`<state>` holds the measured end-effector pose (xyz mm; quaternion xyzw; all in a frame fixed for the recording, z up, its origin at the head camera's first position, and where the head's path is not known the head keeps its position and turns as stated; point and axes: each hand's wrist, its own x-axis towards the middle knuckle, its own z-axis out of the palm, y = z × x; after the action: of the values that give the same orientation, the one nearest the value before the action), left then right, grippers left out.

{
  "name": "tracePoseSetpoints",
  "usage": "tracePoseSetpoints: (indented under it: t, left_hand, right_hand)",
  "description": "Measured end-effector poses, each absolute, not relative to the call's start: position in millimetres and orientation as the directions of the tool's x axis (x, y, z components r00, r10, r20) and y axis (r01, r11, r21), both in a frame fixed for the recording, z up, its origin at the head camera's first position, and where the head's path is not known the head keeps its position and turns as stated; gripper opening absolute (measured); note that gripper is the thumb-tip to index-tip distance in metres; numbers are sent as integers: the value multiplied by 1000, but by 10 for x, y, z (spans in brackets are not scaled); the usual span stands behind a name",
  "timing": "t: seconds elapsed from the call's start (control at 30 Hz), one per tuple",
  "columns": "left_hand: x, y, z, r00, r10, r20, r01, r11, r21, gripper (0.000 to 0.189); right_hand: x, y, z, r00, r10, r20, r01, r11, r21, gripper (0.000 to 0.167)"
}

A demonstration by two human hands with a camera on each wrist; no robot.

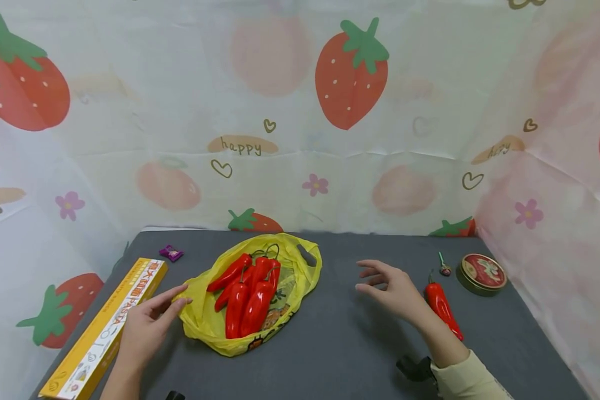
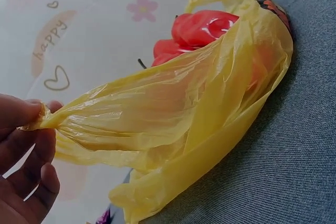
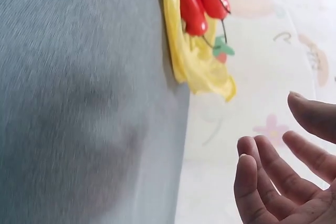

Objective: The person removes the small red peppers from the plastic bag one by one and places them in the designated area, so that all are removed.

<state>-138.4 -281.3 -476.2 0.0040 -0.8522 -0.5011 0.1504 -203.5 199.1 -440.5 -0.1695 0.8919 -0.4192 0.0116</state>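
A yellow plastic bag lies spread on the table with several shiny red chili peppers inside it. My left hand pinches the bag's left edge between thumb and fingers; the left wrist view shows the plastic gathered and pulled taut toward the fingertips. My right hand hovers over the table to the right of the bag, holding nothing. In the right wrist view its fingers are loosely bent and the thumb stands apart. One more red chili pepper lies on the table beyond the right forearm.
Along the left table edge lies a long yellow pasta box. A small purple wrapped candy sits at the back left. At the right are a round tin and a lollipop. A strawberry-print curtain hangs behind the table.
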Motion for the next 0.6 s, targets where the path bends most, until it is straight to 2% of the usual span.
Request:
tracePoseSetpoints:
  t: [0.6]
  left_hand:
    - [-1369, -2814, -4753, -958, -138, 250, 150, 500, 853, 33]
  right_hand:
    - [-2019, 1341, -4414, -919, -383, 90, -307, 555, -773, 52]
